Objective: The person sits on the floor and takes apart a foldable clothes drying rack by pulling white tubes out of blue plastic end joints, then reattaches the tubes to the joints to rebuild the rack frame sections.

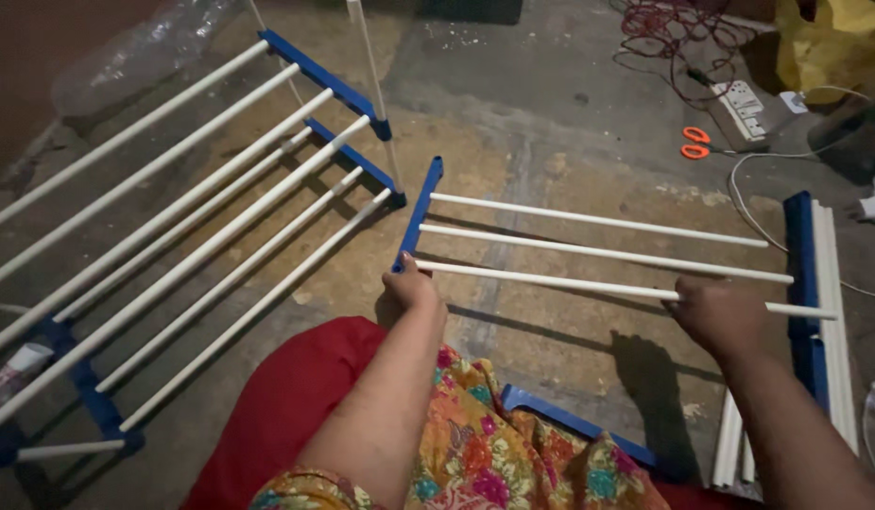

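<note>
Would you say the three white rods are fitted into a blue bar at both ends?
No: the white rods join only the left blue bar; right ends hang free.

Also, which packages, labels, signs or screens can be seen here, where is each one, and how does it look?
Clear plastic wrapping: crumpled, on the floor at the top left, behind the white rods.
Yellow bag: bulky and creased, in the top right corner.
Small white container with a label: at the left edge under the rack; print too small to tell.
No signs or screens show.
</note>
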